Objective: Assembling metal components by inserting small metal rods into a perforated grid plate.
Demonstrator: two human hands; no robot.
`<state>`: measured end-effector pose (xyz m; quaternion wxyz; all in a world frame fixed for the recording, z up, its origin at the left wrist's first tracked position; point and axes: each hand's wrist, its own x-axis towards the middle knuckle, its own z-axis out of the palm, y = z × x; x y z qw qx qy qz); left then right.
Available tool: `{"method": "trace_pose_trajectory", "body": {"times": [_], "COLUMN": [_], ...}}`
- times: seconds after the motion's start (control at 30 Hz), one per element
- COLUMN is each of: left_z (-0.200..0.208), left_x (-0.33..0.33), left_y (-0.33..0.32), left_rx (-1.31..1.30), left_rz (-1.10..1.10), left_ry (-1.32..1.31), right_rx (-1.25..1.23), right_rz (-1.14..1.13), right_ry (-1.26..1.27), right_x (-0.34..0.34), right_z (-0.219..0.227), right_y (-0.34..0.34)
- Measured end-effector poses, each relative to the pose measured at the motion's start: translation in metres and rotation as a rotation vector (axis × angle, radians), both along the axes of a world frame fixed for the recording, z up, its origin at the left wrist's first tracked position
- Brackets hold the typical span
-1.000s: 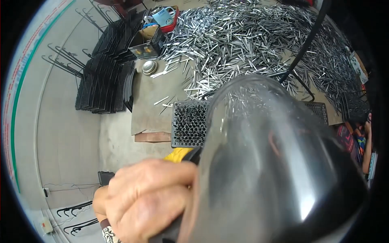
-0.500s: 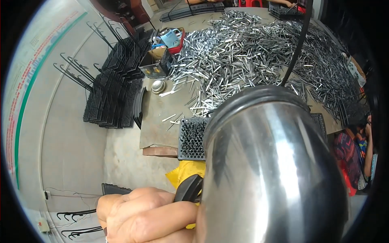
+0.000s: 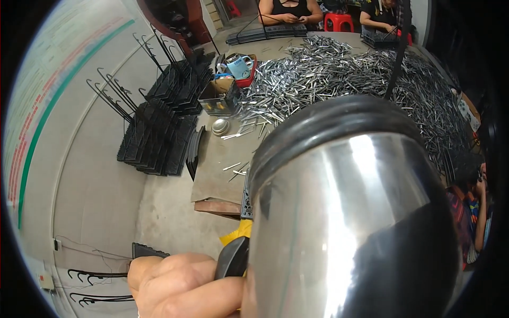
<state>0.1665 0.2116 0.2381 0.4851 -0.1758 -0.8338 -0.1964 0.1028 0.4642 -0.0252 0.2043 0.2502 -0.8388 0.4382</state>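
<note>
A big shiny steel mug (image 3: 318, 228) with a black ringed end fills the lower middle and right, very close to me. On its left side is a black handle (image 3: 233, 258), and the fingers of my left hand (image 3: 183, 289) are wrapped round it. The mug is tilted, with its black-ringed end pointing away over the table. My right hand does not show. Behind the mug, a black tray of small holes (image 3: 246, 199) is mostly covered, and a yellow piece of material (image 3: 238, 231) peeks out below it.
Slim metal pieces (image 3: 328, 69) lie heaped across the table (image 3: 214, 175). A round tin (image 3: 220, 126), a metal box (image 3: 218, 98) and a blue mug (image 3: 239, 67) stand left. Black hooked racks (image 3: 159, 135) line the wall. Co-workers (image 3: 290, 16) sit at the far side and right.
My view has tilted up, so the co-workers across the table show more. The steel mug covers more of the holed tray. My left hand keeps its grip on the handle.
</note>
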Motion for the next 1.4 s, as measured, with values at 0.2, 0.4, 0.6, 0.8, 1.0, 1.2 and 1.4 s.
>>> {"method": "trace_pose_trajectory", "body": {"times": [0.2, 0.4, 0.6, 0.8, 1.0, 1.2, 1.4], "left_z": [-0.005, -0.012, -0.032, -0.088, -0.163, -0.226, -0.250], "left_x": [-0.001, -0.017, -0.034, -0.104, -0.157, -0.184, -0.189], "left_y": [-0.010, -0.024, -0.042, -0.104, -0.166, -0.194, -0.206], "left_rx": [-0.079, -0.141, 0.770, 0.751, 0.761, 0.816, 0.912], "left_rz": [0.063, 0.133, -0.032, 0.070, 0.261, 0.482, 0.457], "left_ry": [-0.067, -0.214, -0.758, -0.622, -0.652, -0.759, -0.785], "right_rx": [0.023, 0.037, 0.139, 0.090, 0.098, 0.114, 0.154], "right_rz": [0.020, 0.044, 0.048, 0.055, 0.057, 0.074, 0.131], "right_ry": [-0.028, -0.062, -0.028, -0.208, -0.251, -0.310, -0.386], "right_x": [0.002, 0.001, -0.002, 0.000, 0.002, 0.000, -0.001], "right_z": [0.001, 0.000, -0.003, -0.023, -0.024, -0.013, -0.007], "right_y": [0.001, -0.002, -0.002, 0.005, 0.009, 0.011, 0.028]}}
